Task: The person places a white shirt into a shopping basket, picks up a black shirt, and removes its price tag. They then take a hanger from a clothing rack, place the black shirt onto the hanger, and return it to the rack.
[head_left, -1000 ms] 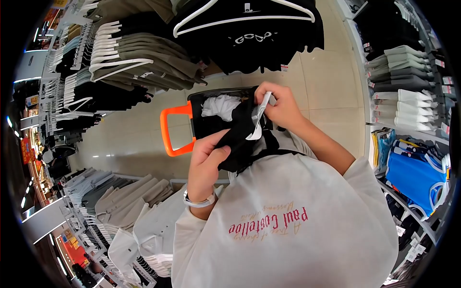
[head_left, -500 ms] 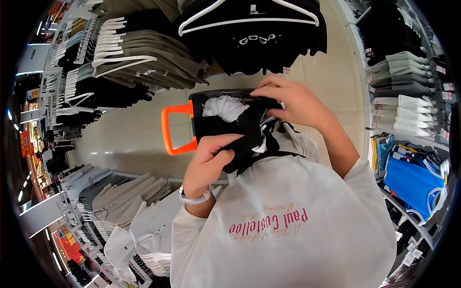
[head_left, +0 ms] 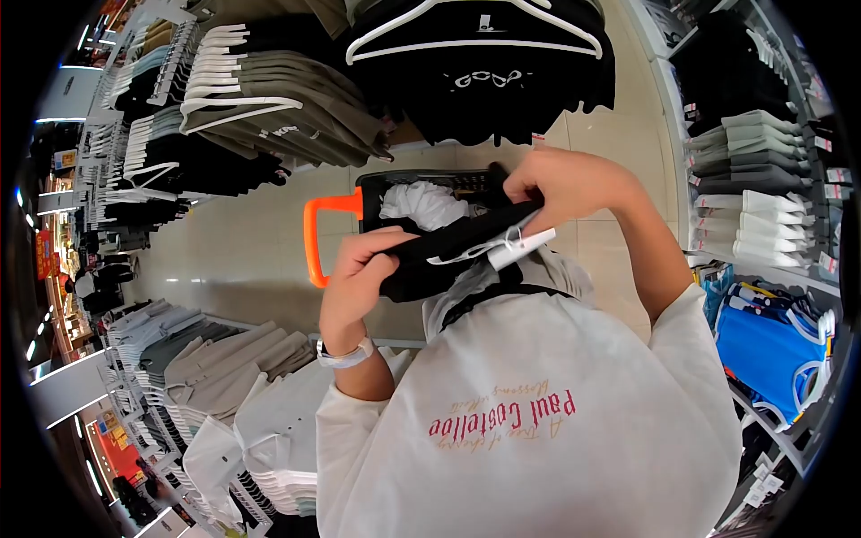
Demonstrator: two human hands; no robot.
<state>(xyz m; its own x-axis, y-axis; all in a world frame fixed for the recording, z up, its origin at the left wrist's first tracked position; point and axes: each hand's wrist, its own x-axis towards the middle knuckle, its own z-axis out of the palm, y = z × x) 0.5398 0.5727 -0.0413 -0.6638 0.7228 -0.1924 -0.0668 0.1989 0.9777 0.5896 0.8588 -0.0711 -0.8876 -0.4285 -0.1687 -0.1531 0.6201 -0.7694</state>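
Stretching between the two hands is a black garment [head_left: 448, 242], and it lies across the near side of a dark basket [head_left: 369, 190]. The left hand [head_left: 357, 273] has its grip clenched on one end of this cloth, thumb on top; a watch [head_left: 345, 355] sits on the wrist below. The right hand [head_left: 560, 186] has its grip closed on the other end, but the fingertips are partly hidden by the fold and by the hand itself, so their exact hold is difficult to see. Just below the right grip, a white tag [head_left: 523, 249] and a thin white string lie against the cloth; I cannot read any print on the tag.

Beyond the cloth, between the two grips, a crumpled white bundle [head_left: 423, 204] rests inside the basket. What it is, I cannot tell, and the cloth covers part of the basket's inside. The orange handle [head_left: 312, 242] stands out to the left, just ahead of the left grip.

Farther ahead of the grips, a black T-shirt [head_left: 484, 90] hangs on a white hanger, cut off by the upper edge. Well to the right of the right grip, folded white clothes [head_left: 762, 224] lie on a shelf, and nearer to the body there is a blue garment [head_left: 767, 345].
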